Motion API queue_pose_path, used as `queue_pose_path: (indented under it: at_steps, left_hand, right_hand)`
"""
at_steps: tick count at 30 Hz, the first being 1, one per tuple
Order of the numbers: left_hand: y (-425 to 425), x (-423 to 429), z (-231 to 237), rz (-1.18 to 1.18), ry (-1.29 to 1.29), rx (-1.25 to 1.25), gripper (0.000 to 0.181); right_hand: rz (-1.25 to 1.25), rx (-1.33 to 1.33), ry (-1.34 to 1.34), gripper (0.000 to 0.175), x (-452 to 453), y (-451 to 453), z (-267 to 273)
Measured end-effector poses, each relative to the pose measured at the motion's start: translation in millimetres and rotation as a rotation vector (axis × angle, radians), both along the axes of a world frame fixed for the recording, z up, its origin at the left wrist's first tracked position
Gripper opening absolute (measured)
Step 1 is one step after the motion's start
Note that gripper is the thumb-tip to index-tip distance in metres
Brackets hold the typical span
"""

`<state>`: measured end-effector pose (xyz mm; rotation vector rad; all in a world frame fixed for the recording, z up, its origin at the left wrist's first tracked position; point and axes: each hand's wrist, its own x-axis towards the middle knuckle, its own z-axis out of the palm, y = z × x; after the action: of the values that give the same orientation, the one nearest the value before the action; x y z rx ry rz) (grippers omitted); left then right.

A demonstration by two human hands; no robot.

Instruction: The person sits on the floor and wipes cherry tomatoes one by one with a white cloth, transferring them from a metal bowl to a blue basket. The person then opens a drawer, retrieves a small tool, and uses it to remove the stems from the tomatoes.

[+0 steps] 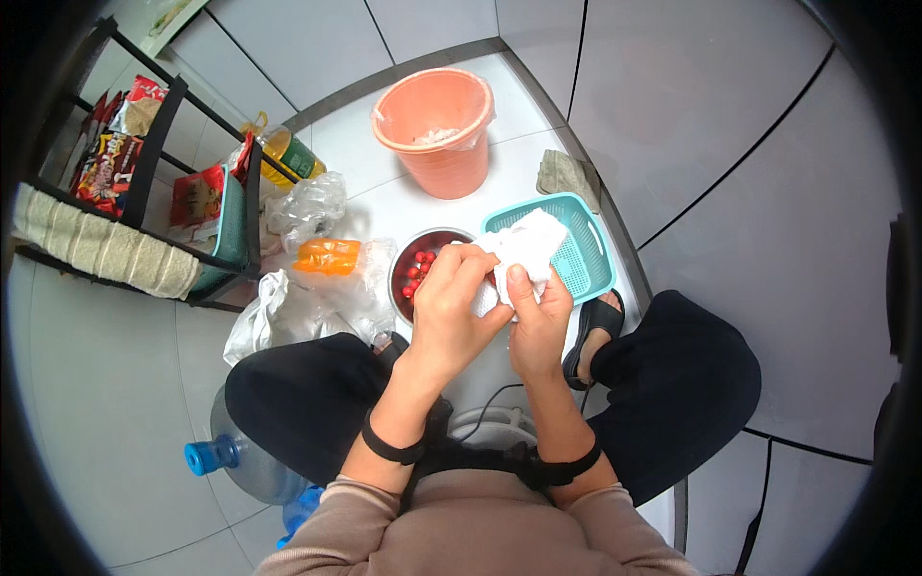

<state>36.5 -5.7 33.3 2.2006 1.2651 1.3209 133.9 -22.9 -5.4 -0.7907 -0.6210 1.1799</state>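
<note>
My right hand grips a crumpled white cloth or paper towel, its thumb pressed on top. A small red piece shows at the cloth's left edge, between my two hands. My left hand is beside it, fingers bent and touching the cloth's left part; whether they hold the red piece is hidden. Under my left hand is a round metal bowl with several small red fruits in it. A turquoise perforated plastic basket stands behind and to the right of the cloth, which partly covers it.
A lined pink bin stands beyond the bowl. Left are plastic bags, an orange packet, an oil bottle and a black rack with snack packets. A folded cloth lies behind the basket; a large water bottle is near my left knee.
</note>
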Motion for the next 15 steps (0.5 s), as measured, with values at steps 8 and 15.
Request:
queue_pose_path:
  at_steps: [8, 15]
  left_hand:
    - [-30, -18, 19, 0.005, 0.035, 0.071, 0.035]
    - [-40, -42, 33, 0.108, 0.088, 0.033, 0.037]
  right_hand:
    - [0.113, -0.033, 0.22, 0.017, -6, -17, 17]
    - [0.279, -0.051, 0.305, 0.025, -17, -21, 26]
